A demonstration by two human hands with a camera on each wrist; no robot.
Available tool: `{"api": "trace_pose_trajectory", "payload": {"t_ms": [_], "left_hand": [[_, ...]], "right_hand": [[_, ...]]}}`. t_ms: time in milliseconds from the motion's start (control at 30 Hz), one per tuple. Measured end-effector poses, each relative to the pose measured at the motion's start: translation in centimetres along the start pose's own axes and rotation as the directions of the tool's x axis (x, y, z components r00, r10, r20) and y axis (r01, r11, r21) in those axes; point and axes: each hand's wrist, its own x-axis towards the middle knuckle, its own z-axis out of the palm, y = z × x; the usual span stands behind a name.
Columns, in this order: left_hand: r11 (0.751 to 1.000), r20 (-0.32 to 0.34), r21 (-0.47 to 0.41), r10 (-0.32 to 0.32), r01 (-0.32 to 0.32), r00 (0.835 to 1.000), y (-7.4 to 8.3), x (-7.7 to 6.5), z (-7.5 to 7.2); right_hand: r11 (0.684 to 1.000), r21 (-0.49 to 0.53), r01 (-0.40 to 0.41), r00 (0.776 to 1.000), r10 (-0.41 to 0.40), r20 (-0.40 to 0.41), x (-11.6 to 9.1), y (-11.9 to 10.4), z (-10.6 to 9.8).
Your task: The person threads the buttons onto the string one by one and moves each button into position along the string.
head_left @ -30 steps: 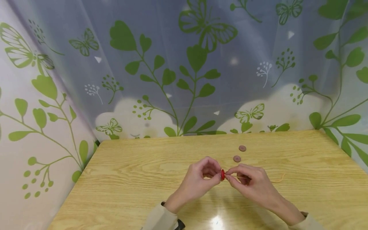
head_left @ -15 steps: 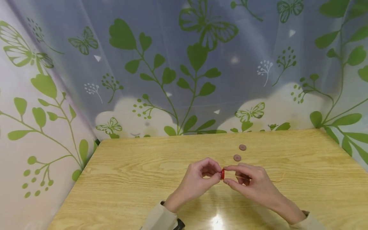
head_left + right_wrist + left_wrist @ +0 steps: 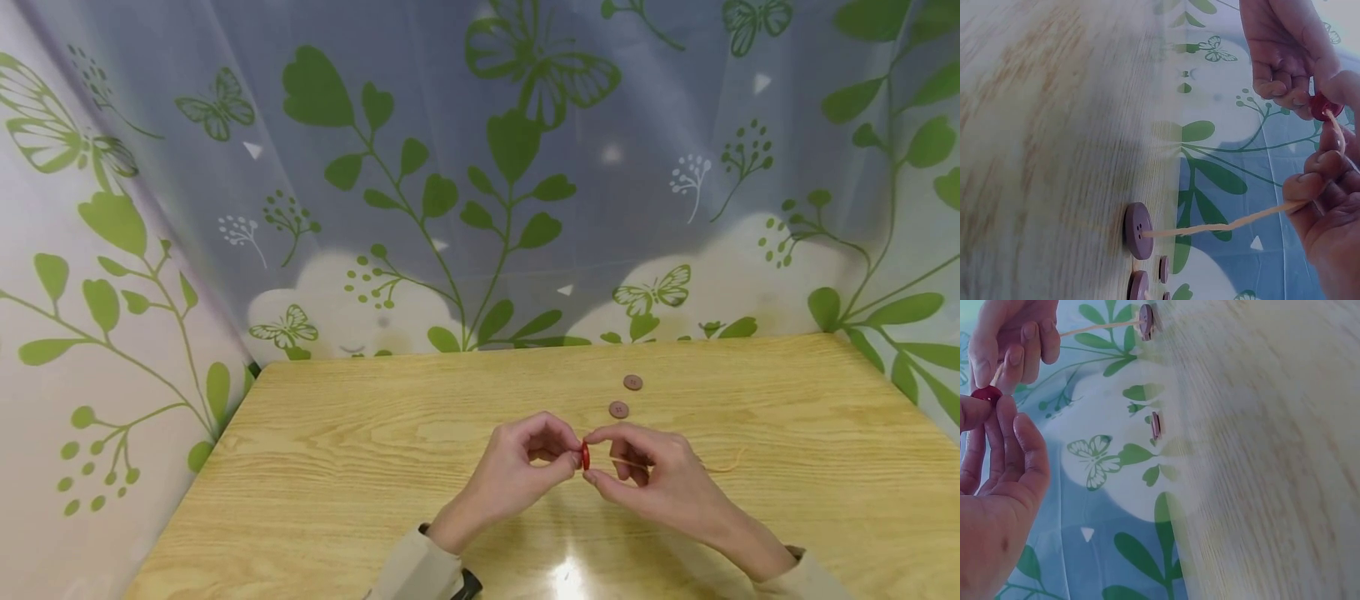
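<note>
Between my two hands is a red button [image 3: 586, 456] with a yellowish string [image 3: 1229, 226] through it. My left hand [image 3: 517, 467] pinches the button from the left. My right hand [image 3: 660, 475] grips the same button's rim between thumb and index finger, while its other fingers curl over the string. From those fingers the string runs down to a mauve four-hole button [image 3: 1139, 230] on the table, its end coming out of a hole there. That mauve button is hidden behind my right hand in the head view. In the left wrist view the red button [image 3: 988, 395] shows between both hands' fingertips.
Two loose mauve buttons, a nearer one [image 3: 618, 410] and a farther one [image 3: 633, 382], lie beyond my hands on the wooden table [image 3: 337, 450]. A tail of string [image 3: 726, 469] lies to the right. A leaf-patterned curtain [image 3: 420, 250] stands behind the table.
My right thumb and index finger have spread from pinching the string at the button's face to gripping the button's rim. The button has shifted slightly right.
</note>
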Motion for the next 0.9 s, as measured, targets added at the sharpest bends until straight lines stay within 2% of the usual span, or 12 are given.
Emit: {"api": "trace_pose_trajectory", "payload": {"t_ms": [133, 267, 600, 900], "left_hand": [[1.0, 0.009, 0.022, -0.02, 0.02, 1.0, -0.03, -0.17, -0.07], [0.997, 0.027, 0.065, -0.041, 0.039, 0.999, -0.04, -0.27, -0.22], [0.989, 0.065, 0.15, -0.025, 0.015, 0.998, 0.05, -0.09, -0.72], [0.987, 0.057, 0.16, 0.003, -0.012, 0.998, -0.01, -0.19, -0.65]], "right_hand": [[0.999, 0.025, -0.032, 0.999, 0.032, 0.026, 0.01, -0.08, -0.1], [0.999, 0.033, -0.03, 0.999, 0.029, 0.037, 0.03, -0.04, -0.12], [0.999, 0.041, -0.029, 0.999, 0.027, 0.038, 0.02, -0.01, -0.09], [0.999, 0.034, -0.017, 0.999, 0.016, 0.032, 0.01, -0.02, -0.08]]}}
